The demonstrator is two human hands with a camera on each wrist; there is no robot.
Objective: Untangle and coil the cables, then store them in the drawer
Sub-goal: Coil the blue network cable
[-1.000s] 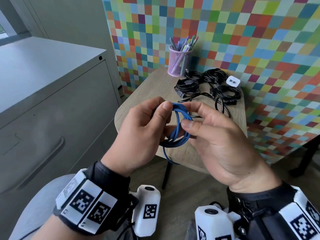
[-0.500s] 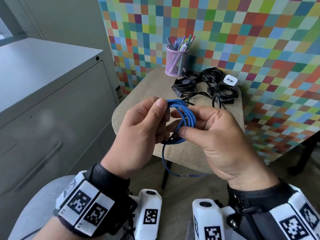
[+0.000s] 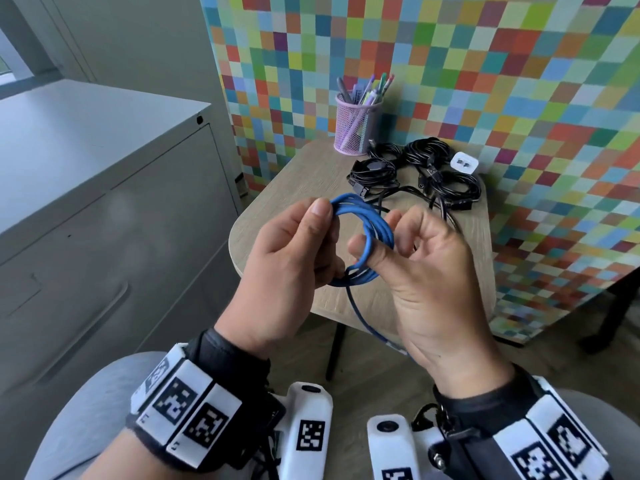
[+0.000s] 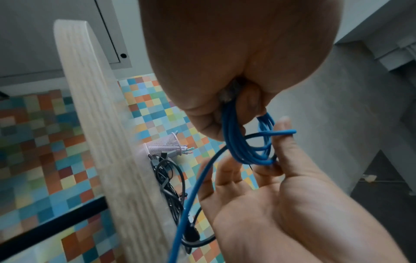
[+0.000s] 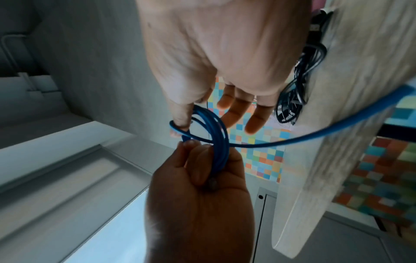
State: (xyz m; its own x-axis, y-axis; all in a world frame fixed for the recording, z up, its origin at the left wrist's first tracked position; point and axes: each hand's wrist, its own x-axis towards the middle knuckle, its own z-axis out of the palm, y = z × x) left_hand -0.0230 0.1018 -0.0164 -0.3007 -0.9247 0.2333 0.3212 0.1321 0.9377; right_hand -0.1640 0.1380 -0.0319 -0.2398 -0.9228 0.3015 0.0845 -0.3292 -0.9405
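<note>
While my left hand [image 3: 294,258] pinches the blue cable [image 3: 367,237] coil upright, my right hand [image 3: 415,271] hooks one strand on its thumb, fingers half open; the free tail hangs below, nearer my right hand, before the table [image 3: 277,188].

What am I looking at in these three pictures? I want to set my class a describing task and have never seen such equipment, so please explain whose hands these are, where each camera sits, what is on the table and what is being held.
No machine here: a person wears three cameras. The head view looks down at both hands; each wrist view looks along one hand from below. The checkered bands on the wrists belong to the equipment.

The left hand grips a coil of blue cable, while the right hand has one strand looped over its thumb, other fingers spread. The cable's loose end hangs below the table edge.

On the table lie black cables, a small white charger and a pink mesh pen cup. A grey cabinet stands to the left.
</note>
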